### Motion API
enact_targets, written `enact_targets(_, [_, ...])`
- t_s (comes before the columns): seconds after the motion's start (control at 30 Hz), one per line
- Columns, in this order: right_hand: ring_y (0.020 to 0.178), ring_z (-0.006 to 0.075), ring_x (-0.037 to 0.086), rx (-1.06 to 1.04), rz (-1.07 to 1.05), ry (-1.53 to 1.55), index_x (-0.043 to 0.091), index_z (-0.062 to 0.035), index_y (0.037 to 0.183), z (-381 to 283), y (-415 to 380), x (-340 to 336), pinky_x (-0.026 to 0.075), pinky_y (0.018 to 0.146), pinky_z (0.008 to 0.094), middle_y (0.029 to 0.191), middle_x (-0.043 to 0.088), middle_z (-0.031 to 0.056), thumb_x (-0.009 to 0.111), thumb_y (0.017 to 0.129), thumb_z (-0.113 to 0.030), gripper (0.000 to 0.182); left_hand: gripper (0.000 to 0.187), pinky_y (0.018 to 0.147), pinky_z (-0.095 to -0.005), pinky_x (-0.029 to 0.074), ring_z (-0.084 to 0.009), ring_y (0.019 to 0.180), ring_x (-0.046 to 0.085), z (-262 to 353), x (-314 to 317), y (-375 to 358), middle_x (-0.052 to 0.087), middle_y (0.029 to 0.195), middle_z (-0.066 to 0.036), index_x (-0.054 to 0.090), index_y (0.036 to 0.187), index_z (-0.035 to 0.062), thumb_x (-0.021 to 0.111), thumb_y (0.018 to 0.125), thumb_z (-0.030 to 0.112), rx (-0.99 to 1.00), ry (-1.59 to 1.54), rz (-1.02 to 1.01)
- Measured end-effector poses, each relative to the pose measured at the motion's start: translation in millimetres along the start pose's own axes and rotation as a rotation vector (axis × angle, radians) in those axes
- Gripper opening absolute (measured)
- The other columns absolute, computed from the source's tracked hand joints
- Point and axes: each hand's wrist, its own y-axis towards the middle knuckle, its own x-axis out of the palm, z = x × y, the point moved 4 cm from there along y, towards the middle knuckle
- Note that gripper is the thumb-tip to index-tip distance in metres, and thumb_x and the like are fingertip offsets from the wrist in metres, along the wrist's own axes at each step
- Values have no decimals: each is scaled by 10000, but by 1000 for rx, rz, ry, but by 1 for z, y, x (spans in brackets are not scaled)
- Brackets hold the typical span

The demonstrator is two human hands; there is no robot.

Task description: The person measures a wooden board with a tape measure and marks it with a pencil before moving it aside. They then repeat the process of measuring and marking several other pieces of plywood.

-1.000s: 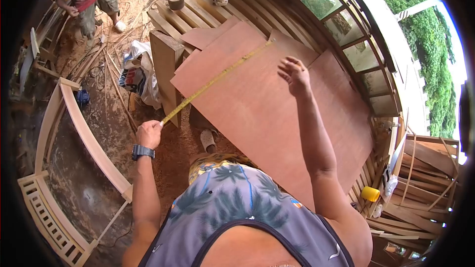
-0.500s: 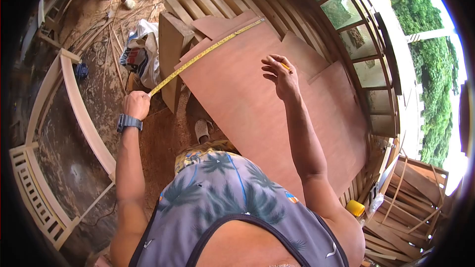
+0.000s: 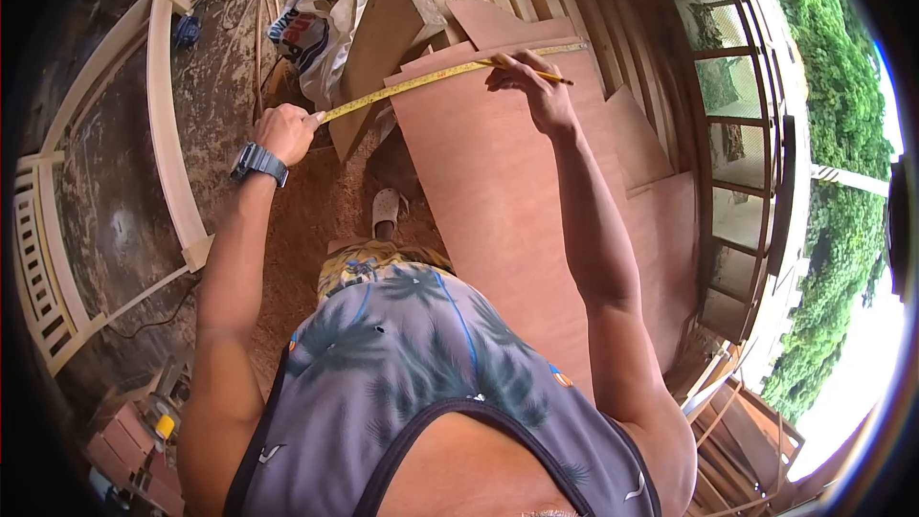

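Plywood sheet (image 3: 507, 191) lies flat on the slatted bench before the person, being measured for a mark. The left hand (image 3: 285, 132) pinches the tape measure (image 3: 421, 83), stretched across its far end. The right hand (image 3: 536, 86) grips a pencil (image 3: 548, 76) at the tape. Marking likely calls for a taut, unmoving tape.

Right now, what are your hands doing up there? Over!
Left hand pinching tape measure taut across plywood sheet. Right hand holding pencil at the tape. Nothing blocking.
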Motion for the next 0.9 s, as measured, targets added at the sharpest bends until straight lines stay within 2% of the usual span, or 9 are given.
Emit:
enact_targets(0.03, [705,150,644,-28,-50,-44,674,27,978,4,11,3,506,682,278,762,675,96,570,982,-276,320,409,687,-489,495,-420,756,634,2,-1,0,667,792,-224,720,806,45,577,918,411,-20,2,-11])
enact_targets(0.2, [651,152,640,-58,-137,-163,688,37,944,1,46,36,510,634,274,721,670,101,570,962,-230,293,432,674,-492,494,-420,736,632,-10,11,9,661,761,-225,720,789,49,577,919,436,-17,1,1])
enact_targets(0.27, [663,160,661,-52,-267,-158,691,37,938,14,61,47,527,636,281,736,682,111,564,940,-199,268,431,670,-492,496,-421,732,632,-12,13,10,663,760,-221,721,788,51,577,920,435,-9,7,10])
enact_targets(0.43, [678,176,681,-12,-319,-212,696,36,923,23,71,54,537,628,279,737,688,113,561,885,-133,220,421,664,-487,502,-417,731,635,-3,5,4,670,772,-212,722,800,52,577,925,427,-28,7,-5])
enact_targets(0.5, [685,181,690,-70,-343,-239,702,24,915,29,72,53,553,643,286,765,687,117,555,871,-104,199,402,658,-472,487,-406,704,622,0,3,3,657,757,-215,743,853,69,562,937,417,-43,28,-41])
enact_targets(0.53, [685,181,690,-70,-347,-240,702,24,915,33,73,52,553,643,286,765,687,117,555,871,-104,199,402,658,-472,487,-406,704,622,-1,4,4,657,757,-215,743,853,69,562,937,417,-45,26,-40])
enact_targets(0.6, [702,185,698,-225,-382,-347,705,14,925,36,74,51,574,669,303,819,688,115,530,876,-108,218,411,649,-474,483,-402,691,617,-4,7,5,656,742,-209,738,835,63,560,940,419,-41,22,-22])
enact_targets(0.7, [720,184,702,-267,-421,-448,708,10,937,40,74,51,584,696,304,865,688,112,507,879,-118,245,418,642,-475,479,-401,685,614,-8,12,7,654,730,-208,735,818,59,567,937,423,-15,-2,25])
enact_targets(0.9, [760,186,704,-109,-413,-403,705,24,938,40,75,54,569,721,283,865,690,115,486,874,-92,255,413,634,-478,481,-403,687,619,-9,12,9,658,736,-208,737,815,63,584,924,431,-58,4,-12])
